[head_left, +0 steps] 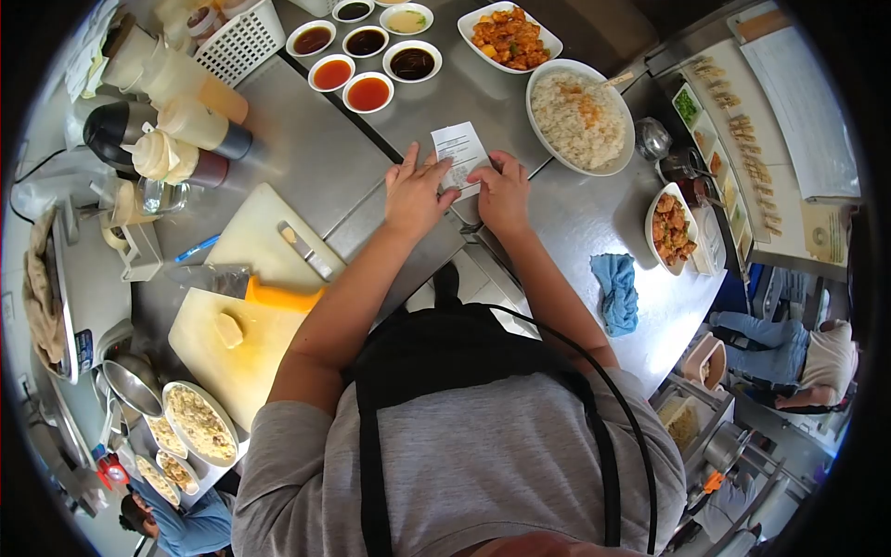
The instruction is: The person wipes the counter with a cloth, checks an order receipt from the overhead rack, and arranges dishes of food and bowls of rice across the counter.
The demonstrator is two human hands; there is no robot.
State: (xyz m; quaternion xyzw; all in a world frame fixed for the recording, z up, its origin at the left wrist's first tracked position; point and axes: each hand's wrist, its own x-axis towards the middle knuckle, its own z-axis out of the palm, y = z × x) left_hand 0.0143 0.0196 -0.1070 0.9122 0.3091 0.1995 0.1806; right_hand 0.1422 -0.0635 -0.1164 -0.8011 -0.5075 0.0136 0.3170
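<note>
A printed paper receipt (459,142) lies on the steel counter in front of me. My left hand (418,193) rests with spread fingers on its left and lower side. At the right edge, my right hand (504,193) has its fingers curled and pinches the paper. Beyond it stand several small white bowls of dark, red and pale sauce, such as the red sauce bowl (368,93). To the right are a large bowl of rice (571,116) and a white dish of glazed chunks (510,39).
At left are a cutting board (264,227) with a knife (311,249), a second board (223,357), a blue pen (197,247) and squeeze bottles (206,130). A blue cloth (615,295) and a smaller food dish (670,229) lie at right. Other people appear at both lower edges.
</note>
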